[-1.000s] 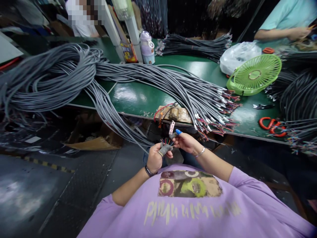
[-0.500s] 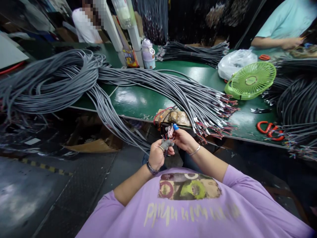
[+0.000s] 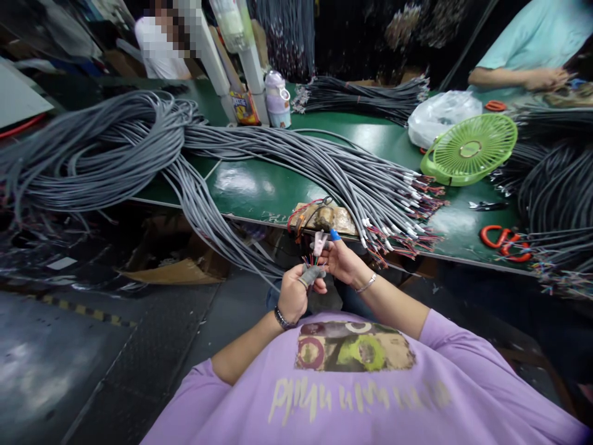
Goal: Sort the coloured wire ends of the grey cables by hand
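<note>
Pink tool (image 3: 319, 243) sat gripped in fingers of right hand (image 3: 346, 262), just beyond wire ends (image 3: 311, 261) pinched by fingers of left hand (image 3: 293, 293), both hands angled inward

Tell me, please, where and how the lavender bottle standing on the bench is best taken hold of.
Probably around the body of the lavender bottle, just below its lid, coming from the near right and above the grey cables. It stands upright and looks roughly cylindrical, so it should wrap easily, while the bright packet crowds its left.
</note>
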Demonstrator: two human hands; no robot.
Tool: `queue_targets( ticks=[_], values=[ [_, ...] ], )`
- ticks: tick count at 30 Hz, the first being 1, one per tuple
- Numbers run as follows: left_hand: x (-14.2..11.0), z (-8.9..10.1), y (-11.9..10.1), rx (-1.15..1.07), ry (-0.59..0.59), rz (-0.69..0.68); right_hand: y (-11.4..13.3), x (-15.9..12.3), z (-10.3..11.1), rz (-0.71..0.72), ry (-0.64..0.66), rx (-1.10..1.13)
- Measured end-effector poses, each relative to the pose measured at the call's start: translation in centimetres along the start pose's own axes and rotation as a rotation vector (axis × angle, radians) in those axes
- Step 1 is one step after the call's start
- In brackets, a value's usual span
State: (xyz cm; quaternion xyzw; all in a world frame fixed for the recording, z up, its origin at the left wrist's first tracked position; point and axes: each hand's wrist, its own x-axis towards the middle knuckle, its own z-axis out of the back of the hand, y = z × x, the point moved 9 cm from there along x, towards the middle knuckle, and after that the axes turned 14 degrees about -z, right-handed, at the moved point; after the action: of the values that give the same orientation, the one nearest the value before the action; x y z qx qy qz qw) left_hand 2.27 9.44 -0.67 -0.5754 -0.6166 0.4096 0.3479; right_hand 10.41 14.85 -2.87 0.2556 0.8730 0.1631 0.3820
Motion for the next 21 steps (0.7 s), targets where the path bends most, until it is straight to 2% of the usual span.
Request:
queue_targets(
  ticks=[3, 8, 10, 13, 14, 16, 18, 21],
  values=[
    [-0.1, 0.2, -0.4, -0.001, -0.021, -0.034, 0.5, 0.0, -0.3, 0.033, 0.033, -0.025],
    [0.5, 0.5, -0.5, -0.026, -0.074, -0.039, 1.2, 0.0, -0.2, 0.146, 0.009, -0.045],
    [0.7, 0.5, -0.3, -0.035, -0.078, -0.028, 1.4, -0.2, 0.2, 0.205, -0.039, -0.071],
    [0.9, 0.3, -0.1, -0.037, -0.072, -0.019, 2.2, -0.9, 1.1, 0.371, -0.168, -0.142],
    [0.9, 0.3, -0.1, -0.035, -0.071, -0.019, 2.3, -0.9, 1.1, 0.393, -0.172, -0.152],
    [0.8, 0.2, -0.2, -0.03, -0.072, -0.023, 1.9, -0.2, 0.5, 0.34, -0.094, -0.127],
    [0.8, 0.1, -0.1, -0.025, -0.072, -0.024, 1.2, 0.6, -0.2, 0.229, 0.001, -0.054],
    [0.8, 0.1, 0.2, -0.026, -0.072, -0.024, 0.9, 1.2, -0.5, 0.131, 0.026, 0.056]
  ],
)
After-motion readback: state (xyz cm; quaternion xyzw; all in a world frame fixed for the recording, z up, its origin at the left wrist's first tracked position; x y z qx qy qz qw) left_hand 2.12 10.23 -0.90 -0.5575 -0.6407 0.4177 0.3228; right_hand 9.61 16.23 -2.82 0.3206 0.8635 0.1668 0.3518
